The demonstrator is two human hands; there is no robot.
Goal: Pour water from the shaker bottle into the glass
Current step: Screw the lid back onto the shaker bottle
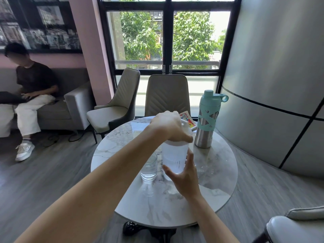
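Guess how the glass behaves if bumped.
The glass looks thin-walled, so probably fragile. Partly filled, it is likely light and may slide on the polished table. Straight-sided and upright, it seems unlikely to roll.

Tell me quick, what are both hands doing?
Left hand: grips the lid of the shaker bottle.
Right hand: fingers spread around the shaker bottle; grip cannot be told.

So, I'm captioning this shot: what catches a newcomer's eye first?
On the round table, the left hand grips the top of the shaker bottle while the right hand cups its lower body. A glass stands just left of it; a teal steel bottle behind, to the right.
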